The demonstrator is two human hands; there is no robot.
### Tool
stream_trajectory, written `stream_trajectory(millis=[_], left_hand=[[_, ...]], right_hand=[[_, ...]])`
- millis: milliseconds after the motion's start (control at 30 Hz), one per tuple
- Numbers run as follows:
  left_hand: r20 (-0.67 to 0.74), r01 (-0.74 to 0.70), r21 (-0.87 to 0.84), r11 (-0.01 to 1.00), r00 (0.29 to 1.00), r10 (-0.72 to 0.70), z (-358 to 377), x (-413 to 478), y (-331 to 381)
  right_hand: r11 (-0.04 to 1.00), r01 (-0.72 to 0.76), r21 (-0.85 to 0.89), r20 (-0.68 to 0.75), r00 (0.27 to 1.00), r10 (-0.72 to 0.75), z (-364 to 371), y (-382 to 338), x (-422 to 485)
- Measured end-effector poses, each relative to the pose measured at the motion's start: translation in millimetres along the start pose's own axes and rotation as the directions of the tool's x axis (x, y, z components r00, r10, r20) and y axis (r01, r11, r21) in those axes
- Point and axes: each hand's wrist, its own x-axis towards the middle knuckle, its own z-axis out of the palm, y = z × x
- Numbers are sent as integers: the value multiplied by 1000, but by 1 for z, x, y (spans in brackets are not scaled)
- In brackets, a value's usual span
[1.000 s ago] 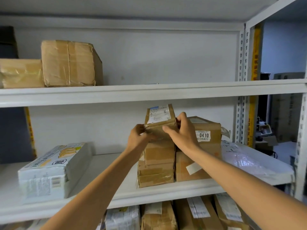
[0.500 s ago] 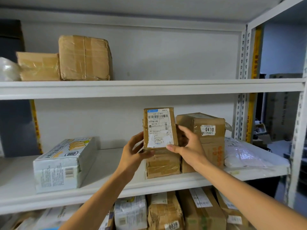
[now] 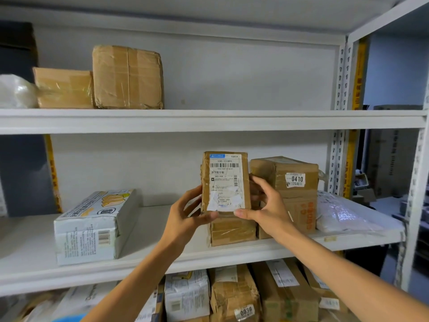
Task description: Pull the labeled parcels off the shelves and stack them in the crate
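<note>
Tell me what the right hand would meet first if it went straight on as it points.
The right hand grips the brown cardboard parcel with the white shipping label. Pointing up-left and inward, it would probably reach the shelf's white back panel next; depth is unclear.

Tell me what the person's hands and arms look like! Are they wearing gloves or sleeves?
No gloves! The left hand and right hand are both bare, with no rings showing. The left arm and right arm are bare too, all the way to the picture's edge: no sleeves, no watch and no bracelets in view.
</note>
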Motion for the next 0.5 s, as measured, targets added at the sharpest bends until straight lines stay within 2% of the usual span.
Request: stream_trajectory(millis=[233, 367, 500], left_hand=[[-8, 17, -21, 1000, 1000, -17, -8, 4, -1], [-24, 44, -105, 993, 999, -47, -11, 5, -3], [-51, -38, -80, 996, 998, 34, -15, 4, -6]], right_hand=[[997, 35, 65, -28, 999, -33, 6, -4, 1], [998, 62, 13, -9, 998, -61, 9, -4, -2], [998, 60, 7, -13, 998, -60, 8, 1, -8]])
